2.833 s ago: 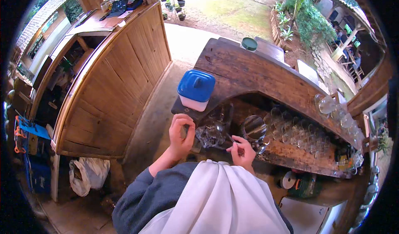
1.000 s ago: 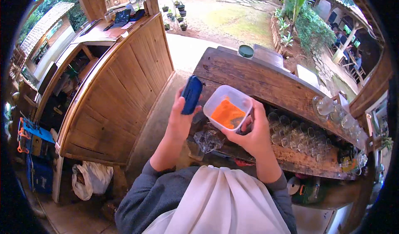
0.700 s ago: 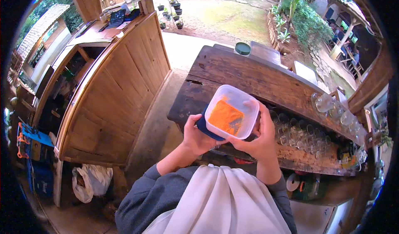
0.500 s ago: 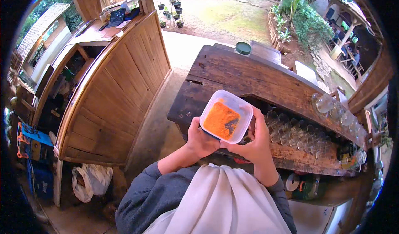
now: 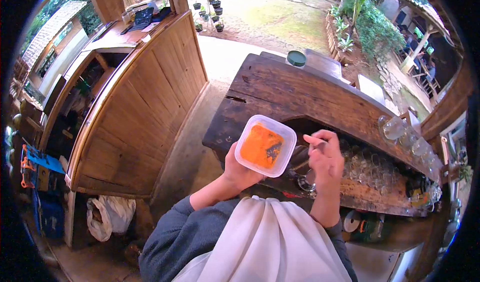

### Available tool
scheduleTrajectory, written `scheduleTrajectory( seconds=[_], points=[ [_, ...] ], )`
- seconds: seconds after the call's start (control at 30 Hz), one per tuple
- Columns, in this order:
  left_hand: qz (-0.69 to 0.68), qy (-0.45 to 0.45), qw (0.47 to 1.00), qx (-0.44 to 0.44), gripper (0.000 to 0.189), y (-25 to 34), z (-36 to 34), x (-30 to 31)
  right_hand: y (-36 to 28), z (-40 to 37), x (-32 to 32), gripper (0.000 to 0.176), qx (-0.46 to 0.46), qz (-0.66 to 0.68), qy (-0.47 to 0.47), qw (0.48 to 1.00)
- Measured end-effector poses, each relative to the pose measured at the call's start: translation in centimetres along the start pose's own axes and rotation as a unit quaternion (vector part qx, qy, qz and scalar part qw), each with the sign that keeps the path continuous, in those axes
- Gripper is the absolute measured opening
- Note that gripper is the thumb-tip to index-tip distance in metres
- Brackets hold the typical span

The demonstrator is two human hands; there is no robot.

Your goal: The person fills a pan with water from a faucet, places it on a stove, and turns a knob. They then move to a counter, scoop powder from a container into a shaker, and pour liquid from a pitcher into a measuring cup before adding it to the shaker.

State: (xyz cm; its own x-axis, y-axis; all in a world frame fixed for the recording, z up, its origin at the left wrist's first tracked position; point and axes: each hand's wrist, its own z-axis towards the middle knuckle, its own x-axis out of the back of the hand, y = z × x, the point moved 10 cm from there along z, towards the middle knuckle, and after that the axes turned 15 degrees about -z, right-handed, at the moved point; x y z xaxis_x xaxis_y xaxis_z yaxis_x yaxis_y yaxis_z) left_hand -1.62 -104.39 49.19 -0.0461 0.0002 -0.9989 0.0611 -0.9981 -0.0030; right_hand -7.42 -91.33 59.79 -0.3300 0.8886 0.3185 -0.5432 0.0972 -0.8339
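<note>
A square translucent plastic container [image 5: 289, 154] holds orange powder [image 5: 259, 144] with a grey patch on its right side. My left hand [image 5: 239, 169] grips the container from below and the left. To the right of it, my right hand [image 5: 326, 157] is raised apart from the container, its fingers curled around something dark and thin, too small to make out. Behind the container lies the dark wooden counter [image 5: 280, 89]. A round metal-rimmed glass item [image 5: 306, 181] shows just below and left of my right hand.
Rows of glasses [image 5: 367, 169] stand on the counter's lower shelf, and more glasses [image 5: 395, 128] on its upper right edge. A green round container [image 5: 296, 58] sits at the far edge. On the left stands a wooden cabinet [image 5: 145, 107], with a white bag [image 5: 120, 214] beneath.
My right hand has let go of the container and moved right and slightly up, its fingers now curled. The container, still in my left hand, has shifted slightly left and down.
</note>
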Motion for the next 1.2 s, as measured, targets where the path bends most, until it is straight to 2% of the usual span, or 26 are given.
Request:
scheduleTrajectory(
  seconds=[0.07, 0.1, 0.13, 0.17, 0.2, 0.23, 0.27, 0.3, 0.33, 0.37, 0.43, 0.47, 0.53, 0.57, 0.6, 0.63, 0.67, 0.77, 0.87, 1.07, 1.2],
  points=[
    [0.000, 0.017, 0.999, -0.029, 0.056, 0.7, -0.5, 0.1, 0.4, 0.1, 0.8, 0.019, -0.069, 0.079, 0.008, 0.994],
    [0.128, -0.044, 0.989, -0.059, 0.054, 1.2, -1.1, -1.3, -0.1, 0.2, 1.1, 0.019, -0.069, 0.081, 0.006, 0.994],
    [0.254, -0.104, 0.958, -0.086, 0.053, 1.3, -1.6, -2.8, -1.7, 0.5, 1.7, 0.020, -0.016, 0.006, 0.012, 1.000],
    [0.255, -0.103, 0.957, -0.088, 0.053, 1.4, -1.8, -3.1, -3.4, 0.5, 2.2, 0.020, 0.037, -0.070, 0.018, 0.997],
    [0.127, -0.118, 0.983, -0.060, 0.057, 1.1, -2.0, -3.8, -4.4, 0.5, 2.6, 0.020, 0.037, -0.068, 0.017, 0.997],
    [-0.002, -0.132, 0.991, -0.031, 0.072, 0.8, -2.1, -4.2, -5.4, 0.5, 3.0, 0.022, 0.033, -0.110, 0.009, 0.993],
    [-0.001, -0.132, 0.991, -0.032, 0.072, 0.9, -2.1, -4.1, -6.1, 0.5, 3.2, 0.024, 0.029, -0.153, 0.002, 0.988],
    [0.078, -0.146, 0.985, -0.056, 0.063, 1.1, -2.2, -4.2, -7.6, 0.5, 3.8, 0.027, 0.061, -0.179, 0.042, 0.981],
    [0.156, -0.158, 0.972, -0.079, 0.055, 1.3, -2.3, -4.4, -7.6, 0.5, 3.8, 0.027, 0.061, -0.178, 0.041, 0.981],
    [0.157, -0.158, 0.972, -0.080, 0.055, 1.6, -2.3, -4.0, -8.0, 0.3, 4.5, 0.027, 0.078, -0.136, 0.077, 0.985],
    [0.010, -0.054, 0.998, 0.020, 0.050, 0.7, -1.7, -1.2, -8.4, 0.0, 5.7, 0.028, 0.122, -0.069, 0.134, 0.981],
    [0.011, -0.055, 0.998, 0.018, 0.050, 0.6, -1.8, -1.3, -8.2, -0.2, 5.3, 0.028, 0.123, -0.067, 0.133, 0.981],
    [0.117, 0.059, 0.991, -0.011, 0.058, 1.0, -2.0, 0.5, -7.6, -0.8, 4.7, 0.027, 0.109, 0.017, 0.143, 0.984],
    [0.118, 0.059, 0.991, -0.012, 0.058, 1.0, -1.9, 0.7, -7.3, -0.7, 3.9, 0.021, 0.104, -0.014, 0.109, 0.989],
    [0.093, 0.030, 0.995, -0.005, 0.057, 0.8, -1.7, 0.6, -7.0, -0.6, 3.3, 0.021, 0.103, -0.014, 0.109, 0.989],
    [0.069, 0.001, 0.998, 0.002, 0.057, 0.7, -1.6, 0.3, -6.6, -0.1, 1.6, 0.017, 0.093, -0.040, 0.070, 0.992],
    [0.071, 0.002, 0.997, 0.004, 0.057, 0.6, -1.6, 0.2, -6.1, 0.2, 0.1, 0.014, 0.083, -0.067, 0.032, 0.994],
    [0.088, 0.038, 0.995, 0.013, 0.058, 0.4, -1.7, 0.4, -4.6, 0.5, -1.5, 0.012, 0.061, -0.056, 0.007, 0.997],
    [0.110, 0.064, 0.992, 0.010, 0.058, 0.3, -1.7, 0.3, -3.6, 0.8, -1.1, 0.013, 0.032, -0.078, 0.028, 0.996],
    [0.141, 0.038, 0.989, 0.003, 0.062, 0.3, -1.6, -0.2, -1.8, 0.8, -0.6, 0.015, 0.026, -0.127, 0.066, 0.989],
    [0.158, 0.044, 0.986, 0.003, 0.063, 0.3, -1.4, -0.1, -0.9, 0.7, -0.8, 0.015, 0.026, -0.105, 0.080, 0.991]
  ],
)
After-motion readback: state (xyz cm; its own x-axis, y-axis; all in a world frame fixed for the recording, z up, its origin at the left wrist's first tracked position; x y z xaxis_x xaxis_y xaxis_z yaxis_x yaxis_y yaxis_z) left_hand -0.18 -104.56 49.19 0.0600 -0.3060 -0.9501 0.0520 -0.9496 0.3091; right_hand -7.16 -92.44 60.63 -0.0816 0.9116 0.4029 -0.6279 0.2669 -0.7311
